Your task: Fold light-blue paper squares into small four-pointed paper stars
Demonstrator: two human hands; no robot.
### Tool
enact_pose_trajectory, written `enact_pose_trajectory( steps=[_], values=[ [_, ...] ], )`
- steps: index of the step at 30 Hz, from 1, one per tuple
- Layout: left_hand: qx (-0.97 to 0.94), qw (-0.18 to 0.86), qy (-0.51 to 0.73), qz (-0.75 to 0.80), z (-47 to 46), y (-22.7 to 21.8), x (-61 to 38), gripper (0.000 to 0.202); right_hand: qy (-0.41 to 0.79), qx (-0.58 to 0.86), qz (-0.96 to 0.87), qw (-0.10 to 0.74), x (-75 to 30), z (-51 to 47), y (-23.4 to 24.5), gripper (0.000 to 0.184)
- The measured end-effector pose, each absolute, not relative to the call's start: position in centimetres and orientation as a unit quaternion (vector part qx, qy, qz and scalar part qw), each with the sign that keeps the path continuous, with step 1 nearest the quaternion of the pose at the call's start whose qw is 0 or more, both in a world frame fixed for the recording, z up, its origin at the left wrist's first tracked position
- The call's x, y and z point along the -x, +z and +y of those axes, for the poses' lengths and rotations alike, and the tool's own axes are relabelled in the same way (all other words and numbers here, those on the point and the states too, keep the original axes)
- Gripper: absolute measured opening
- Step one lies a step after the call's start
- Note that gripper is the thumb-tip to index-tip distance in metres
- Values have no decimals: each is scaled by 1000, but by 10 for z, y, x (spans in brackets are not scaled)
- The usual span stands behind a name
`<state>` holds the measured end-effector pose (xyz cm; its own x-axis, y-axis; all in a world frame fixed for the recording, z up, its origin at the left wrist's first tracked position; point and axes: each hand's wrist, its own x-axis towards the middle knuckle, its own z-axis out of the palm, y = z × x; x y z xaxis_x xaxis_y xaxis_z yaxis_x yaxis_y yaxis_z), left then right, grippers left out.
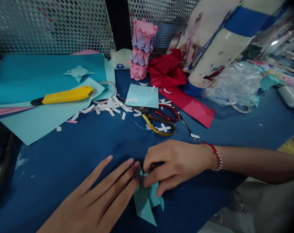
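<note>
A folded light-teal paper [144,205] lies near the table's front edge, its pointed flaps spreading toward me. My left hand [98,197] rests flat with its fingers stretched out, the fingertips touching the paper's left upper side. From the right, my right hand [172,165] has its fingers curled and pressed down on the same paper, covering its upper part. A red and white bracelet circles that wrist. Beyond the hands are scissors [159,129] with yellow and red handles and a light-teal paper square [147,96] lying over their blades.
White paper scraps [110,105] surround the scissors. A yellow cutter [66,95] and a paper star [79,73] lie on teal sheets [20,77]. Behind stand a pink and purple paper tower [141,48], red folded paper [167,69] and a bottle [220,51]. A plastic bag [239,82] is on the right.
</note>
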<state>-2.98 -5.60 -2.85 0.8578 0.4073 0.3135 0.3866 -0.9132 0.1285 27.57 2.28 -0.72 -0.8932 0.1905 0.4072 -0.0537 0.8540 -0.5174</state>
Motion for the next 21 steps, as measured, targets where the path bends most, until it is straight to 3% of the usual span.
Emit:
enact_pose_trajectory(
  steps=[4,8,16,21],
  values=[
    [-954,2,224,198,-67,-28,29,43,371,21,-901,224,-276,29,-7,25],
    [-958,10,209,198,-72,-30,29,49,457,24,-866,202,-279,34,-7,22],
    [-967,18,158,201,-70,-27,26,55,341,37,-924,169,-285,34,3,34],
    [-962,6,185,200,-75,-28,25,51,330,46,-932,142,-286,28,14,12]
  ],
)
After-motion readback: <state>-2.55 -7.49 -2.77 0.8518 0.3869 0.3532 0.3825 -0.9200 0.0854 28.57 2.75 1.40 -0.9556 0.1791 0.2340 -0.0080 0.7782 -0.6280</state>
